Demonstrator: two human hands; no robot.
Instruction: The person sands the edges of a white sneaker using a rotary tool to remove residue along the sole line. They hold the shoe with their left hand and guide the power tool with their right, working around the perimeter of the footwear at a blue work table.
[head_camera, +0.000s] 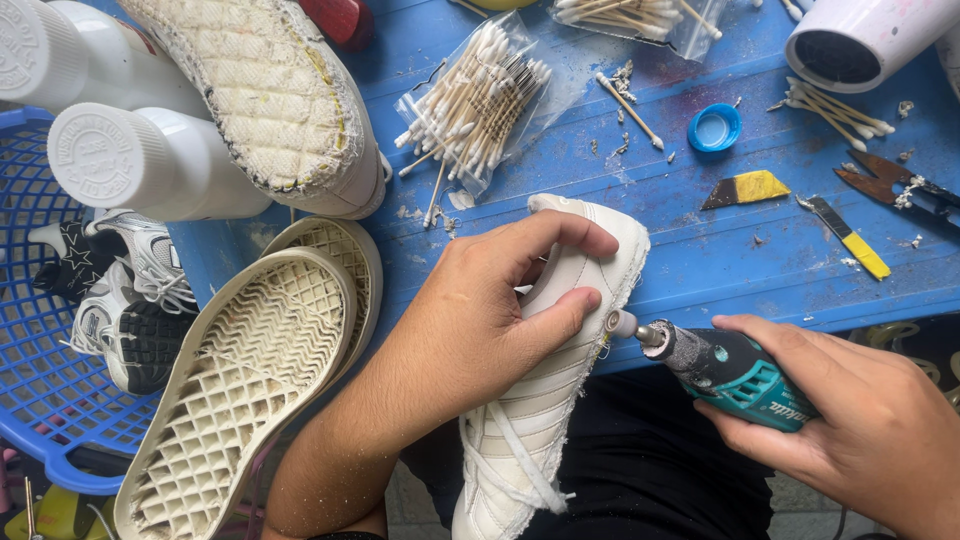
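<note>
A: State the work surface and the largest items.

B: A blue tabletop (700, 250) carries the things. At its left edge sits a blue plastic basket (40, 400) holding sneakers. Two detached cream soles (240, 390) lie stacked, tread up, overlapping the basket and the tabletop edge. Above them a worn shoe (270, 90) lies sole up, beside two white bottles (140, 160).

A: Locate the workpiece.

B: The white shoe (560, 330) lies on its side, toe on the front edge of the tabletop, heel reaching down over the person's lap.

A: Report the hands.

B: The left hand (470, 340) is clenched over the shoe's toe section, fingers (560, 235) wrapped across the upper and thumb along the side. The right hand (850, 420) grasps a teal rotary tool (730, 375), fingers closed around the body. The tool's small grinding bit (622, 323) touches the shoe's sole edge, just below the left thumb.

A: List the smaller items.

B: An open bag of cotton swabs (480, 100) lies above the shoe. A white hair dryer (860, 40) sits at the top right. Near it: pliers (890, 185), a yellow-handled blade (850, 240), a yellow-and-black scraper (745, 188), a blue bottle cap (714, 128).
</note>
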